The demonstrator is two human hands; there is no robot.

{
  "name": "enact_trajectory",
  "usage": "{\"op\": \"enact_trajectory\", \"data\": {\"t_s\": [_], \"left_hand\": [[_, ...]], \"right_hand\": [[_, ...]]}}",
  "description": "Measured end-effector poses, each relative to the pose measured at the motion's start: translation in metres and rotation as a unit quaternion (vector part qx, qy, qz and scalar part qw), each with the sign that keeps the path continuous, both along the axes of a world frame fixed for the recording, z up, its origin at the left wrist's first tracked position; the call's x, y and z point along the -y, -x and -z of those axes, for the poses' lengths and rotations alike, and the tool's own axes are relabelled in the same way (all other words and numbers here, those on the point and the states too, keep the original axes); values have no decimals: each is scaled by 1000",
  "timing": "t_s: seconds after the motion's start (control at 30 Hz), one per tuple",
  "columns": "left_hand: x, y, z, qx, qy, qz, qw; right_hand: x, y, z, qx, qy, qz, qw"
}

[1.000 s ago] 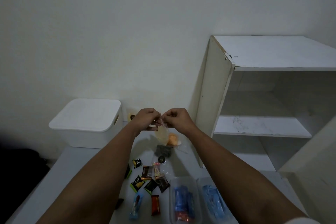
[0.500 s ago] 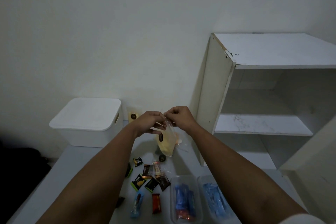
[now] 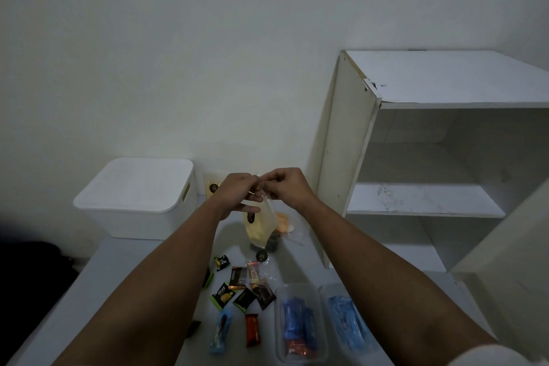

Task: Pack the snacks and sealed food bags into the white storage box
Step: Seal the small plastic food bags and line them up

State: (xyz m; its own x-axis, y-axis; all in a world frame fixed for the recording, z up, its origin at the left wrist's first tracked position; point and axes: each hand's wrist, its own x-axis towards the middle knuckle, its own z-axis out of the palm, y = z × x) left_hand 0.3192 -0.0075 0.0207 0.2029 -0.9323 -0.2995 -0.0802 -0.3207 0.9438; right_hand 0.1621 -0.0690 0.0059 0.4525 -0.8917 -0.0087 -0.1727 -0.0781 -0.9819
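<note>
A clear sealed food bag [image 3: 260,224] with pale yellow contents hangs above the table. My left hand [image 3: 237,192] and my right hand [image 3: 283,184] both pinch its top edge, fingers closed and close together. The white storage box [image 3: 139,199] stands at the table's back left with its lid on. Several small wrapped snacks [image 3: 237,288] lie scattered on the table below my arms. Under the hanging bag lie another bag with something orange [image 3: 282,223] and a dark item [image 3: 271,242].
Two clear trays hold blue packets, one [image 3: 300,327] at the front middle and one [image 3: 346,318] to its right. A white open shelf unit [image 3: 416,157] stands at the right. Another yellowish bag [image 3: 212,186] leans on the wall behind the box.
The yellow bag has been lifted off the other bags and now hangs lower from my fingers; both hands stay pinched together at its top edge.
</note>
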Motion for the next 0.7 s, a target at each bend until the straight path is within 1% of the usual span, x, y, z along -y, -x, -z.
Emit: {"op": "enact_trajectory", "data": {"t_s": [0.17,0.27,0.33,0.37,0.43,0.53,0.63,0.7], "left_hand": [[1,-2,-2,28,30,-17,999],[5,-7,-6,11,51,-61,997],[7,-12,-8,1,61,-90,994],[6,-14,-8,4,62,-97,993],[4,-14,-6,25,52,-88,994],[0,-9,-1,73,19,-46,996],[0,-4,0,76,16,-37,996],[1,-4,-1,67,18,-47,996]], "right_hand": [[-2,-3,-8,17,-30,-11,999],[-2,-6,-5,-26,-45,-22,998],[-1,-7,1,-66,-40,-42,996],[0,-7,3,-72,-30,-46,996],[1,-8,5,-73,1,-30,997],[1,-11,4,-85,36,-12,996],[1,-11,6,-93,32,-16,995],[0,-10,7,-97,7,-27,995]]}}
